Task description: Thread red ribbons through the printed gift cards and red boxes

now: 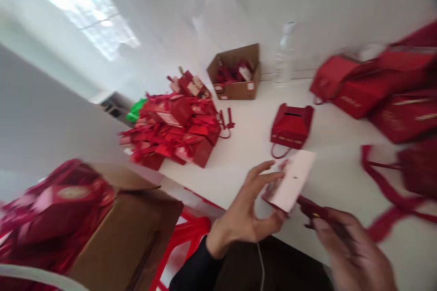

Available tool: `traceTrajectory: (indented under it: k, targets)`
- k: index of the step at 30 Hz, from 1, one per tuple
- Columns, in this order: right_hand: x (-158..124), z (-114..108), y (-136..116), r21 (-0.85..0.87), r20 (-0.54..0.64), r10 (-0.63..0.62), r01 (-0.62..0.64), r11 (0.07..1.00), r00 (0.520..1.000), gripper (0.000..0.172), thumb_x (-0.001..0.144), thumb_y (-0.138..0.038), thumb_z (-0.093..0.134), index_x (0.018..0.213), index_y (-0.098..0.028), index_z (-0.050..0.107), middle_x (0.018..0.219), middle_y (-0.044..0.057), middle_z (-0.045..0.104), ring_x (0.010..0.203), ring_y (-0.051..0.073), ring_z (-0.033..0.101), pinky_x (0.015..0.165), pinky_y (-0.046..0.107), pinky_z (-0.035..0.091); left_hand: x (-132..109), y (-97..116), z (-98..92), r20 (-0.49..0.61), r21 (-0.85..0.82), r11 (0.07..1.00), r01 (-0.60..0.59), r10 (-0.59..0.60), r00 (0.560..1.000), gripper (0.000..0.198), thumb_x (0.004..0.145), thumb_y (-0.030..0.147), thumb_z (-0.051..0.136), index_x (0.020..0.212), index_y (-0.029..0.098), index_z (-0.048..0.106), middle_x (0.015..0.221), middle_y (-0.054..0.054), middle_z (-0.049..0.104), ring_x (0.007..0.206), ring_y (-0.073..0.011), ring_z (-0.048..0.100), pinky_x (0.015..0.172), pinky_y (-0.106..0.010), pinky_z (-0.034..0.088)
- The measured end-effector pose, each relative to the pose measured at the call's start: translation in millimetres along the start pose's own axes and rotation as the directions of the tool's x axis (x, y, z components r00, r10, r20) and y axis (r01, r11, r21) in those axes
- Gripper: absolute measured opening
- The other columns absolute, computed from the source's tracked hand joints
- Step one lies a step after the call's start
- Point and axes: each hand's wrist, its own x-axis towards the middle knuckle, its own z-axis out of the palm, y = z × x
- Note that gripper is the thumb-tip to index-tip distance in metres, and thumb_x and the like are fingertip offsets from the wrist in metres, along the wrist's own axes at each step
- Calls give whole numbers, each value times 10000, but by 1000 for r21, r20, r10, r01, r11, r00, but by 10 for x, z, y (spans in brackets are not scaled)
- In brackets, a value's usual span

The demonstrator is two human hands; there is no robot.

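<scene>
Pale-faced box (294, 182) sits just right of the centre of the frame, low down, tilted in the grip of the person's left hand (251, 207). That hand is half open around it, fingers curved over the upper left side and thumb along the bottom edge. Its pale face bears one small dark mark, too blurred for me to make out.

At the lower right, the right hand (355, 245) is pinched closed, thumb against fingers, on a dark red piece (316, 211) with a small gold spot. The piece's tip comes right up to the box; I can't tell whether they touch. The two hands are near each other but apart.

Just above, a red slotted box (292, 125) stands on the white table (246, 145), a row of small pale marks along its front. Red bags (355, 86) crowd the upper right, their gold lettering smeared beyond reading, and a red ribbon (385, 191) trails below them. At the upper centre stand a clear bottle (283, 54) and a brown cardboard tray (235, 91) with little white labels, also unreadable. Left of centre I see heaped red boxes (170, 132); at the lower left, a carton (136, 232) of red packages, one bearing a pale oval label (73, 192), illegible too.
</scene>
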Motion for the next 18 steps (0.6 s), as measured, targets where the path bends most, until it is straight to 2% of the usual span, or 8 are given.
traceTrajectory:
  k: [3, 5, 7, 11, 14, 16, 18]
  targets:
    - [-9, 183, -231, 83, 83, -70, 63, 995, 994, 370, 934, -607, 685, 1040, -253, 684, 1099, 81, 793, 954, 225, 762, 867, 253, 634, -49, -40, 56, -153, 93, 995, 26, -11, 988, 551, 889, 201, 728, 1416, 282, 584, 1450, -124, 559, 1403, -304, 533, 1156, -499, 495]
    - [-2, 234, -335, 104, 137, -90, 76, 992, 987, 325, 972, -570, 658, 1025, -251, 684, 1101, 70, 783, 960, 201, 746, 896, 241, 614, -62, -84, 90, -196, 119, 993, 24, 0, 981, 411, 947, 222, 683, 1351, 276, 633, 1314, -107, 641, 1267, -265, 626, 1062, -432, 558]
    - [-10, 230, -393, 92, 137, -80, 68, 993, 987, 319, 988, -564, 642, 992, -248, 680, 1072, 59, 778, 953, 187, 731, 884, 220, 600, -63, -129, 103, -250, 120, 992, 28, 3, 968, 339, 988, 205, 631, 1320, 275, 654, 1246, -87, 692, 1172, -228, 677, 995, -366, 583]
    - [-15, 141, -398, 19, 136, -125, 124, 992, 983, 298, 1015, -538, 618, 1061, -250, 681, 1165, 66, 771, 1020, 182, 735, 882, 196, 596, -55, -218, 49, -439, 112, 990, 90, -32, 898, 251, 1011, 236, 621, 1252, 253, 692, 1203, -74, 740, 1099, -210, 725, 946, -322, 598]
    - [8, 85, -389, -39, 138, -234, 242, 970, 962, 227, 1048, -455, 598, 1151, -268, 675, 1256, 59, 755, 1155, 183, 724, 927, 188, 598, -46, -261, -19, -471, 79, 990, 118, -67, 880, 230, 1012, 261, 631, 1229, 241, 705, 1181, -86, 753, 1056, -215, 741, 871, -311, 612]
    - [23, 69, -418, -92, 106, -338, 347, 933, 935, 172, 1064, -380, 588, 1191, -289, 659, 1304, 40, 737, 1225, 170, 697, 941, 175, 595, -36, -271, -57, -445, 95, 994, 57, -9, 896, 209, 1016, 229, 621, 1202, 244, 713, 1146, -78, 755, 1036, -203, 735, 831, -292, 601]
    - [40, 69, -480, -147, 93, -457, 466, 873, 885, 172, 1067, -317, 581, 1230, -305, 635, 1326, 27, 723, 1241, 158, 687, 953, 178, 594, -23, -266, -86, -385, 127, 991, -40, 87, 919, 187, 1017, 168, 595, 1120, 245, 731, 1077, -59, 752, 1007, -185, 721, 802, -272, 580]
